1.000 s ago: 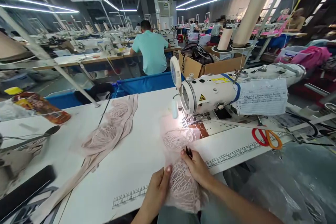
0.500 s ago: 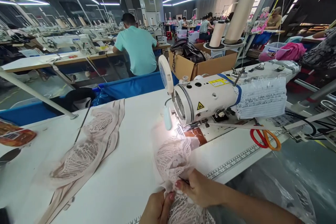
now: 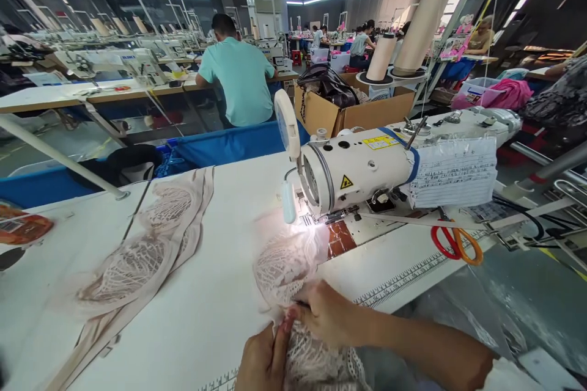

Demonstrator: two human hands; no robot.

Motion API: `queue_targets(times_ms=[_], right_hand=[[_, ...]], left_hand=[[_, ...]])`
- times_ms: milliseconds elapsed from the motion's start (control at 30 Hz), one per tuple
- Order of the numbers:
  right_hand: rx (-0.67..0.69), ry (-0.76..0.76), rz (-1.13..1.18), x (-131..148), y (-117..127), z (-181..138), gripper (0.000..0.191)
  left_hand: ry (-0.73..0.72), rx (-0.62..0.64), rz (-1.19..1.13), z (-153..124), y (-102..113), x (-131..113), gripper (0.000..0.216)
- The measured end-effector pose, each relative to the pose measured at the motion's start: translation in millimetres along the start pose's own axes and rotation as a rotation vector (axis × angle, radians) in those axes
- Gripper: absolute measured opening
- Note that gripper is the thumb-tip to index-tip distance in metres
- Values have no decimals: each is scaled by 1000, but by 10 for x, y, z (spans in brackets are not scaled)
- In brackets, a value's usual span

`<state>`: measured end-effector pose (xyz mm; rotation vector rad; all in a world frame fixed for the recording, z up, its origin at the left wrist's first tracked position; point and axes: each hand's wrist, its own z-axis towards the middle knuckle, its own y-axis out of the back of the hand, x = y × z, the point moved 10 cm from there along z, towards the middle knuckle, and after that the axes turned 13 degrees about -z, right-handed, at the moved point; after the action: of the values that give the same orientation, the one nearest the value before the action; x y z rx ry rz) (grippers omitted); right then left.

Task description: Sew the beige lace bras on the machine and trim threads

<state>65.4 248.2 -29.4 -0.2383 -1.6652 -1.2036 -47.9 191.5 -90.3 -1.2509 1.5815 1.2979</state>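
Observation:
A pale pink lace bra [image 3: 279, 266] lies partly on the white table below the sewing machine's lit needle area, and its near cup hangs over the front edge. My left hand [image 3: 263, 357] pinches the bra's middle between thumb and fingers. Right beside it, my right hand [image 3: 332, 314] is closed on the same middle part, fingertips touching the left thumb. A small dark thing shows at the right fingers; what it is I cannot make out. The white sewing machine [image 3: 362, 168] stands just beyond my hands.
More lace bras [image 3: 137, 269] lie stacked at the left. Scissors with red and orange handles [image 3: 458, 243] rest right of the machine, near a printed ruler [image 3: 403, 278]. Behind stand a cardboard box [image 3: 376, 110] and thread cones [image 3: 426, 18]. A person in a turquoise shirt [image 3: 238, 79] sits ahead.
Both hands have shifted slightly left with the bra's middle, and my right hand has drawn closer to the left. The bra's far lace edge now lies flatter. The view has tilted a little.

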Motion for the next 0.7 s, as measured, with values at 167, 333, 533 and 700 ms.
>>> queue_targets(times_ms=[167, 333, 533, 700], right_hand=[[-257, -75, 0, -153, 115, -44, 41], [-41, -178, 161, -228, -73, -180, 45], [19, -45, -176, -122, -224, -192, 47], [-90, -36, -271, -307, -125, -335, 48]], left_hand=[[65, -65, -267, -180, 8, -29, 68], [271, 36, -781, -13, -80, -131, 66], [235, -481, -495, 173, 396, -101, 70], [103, -459, -586, 178, 212, -165, 68]])
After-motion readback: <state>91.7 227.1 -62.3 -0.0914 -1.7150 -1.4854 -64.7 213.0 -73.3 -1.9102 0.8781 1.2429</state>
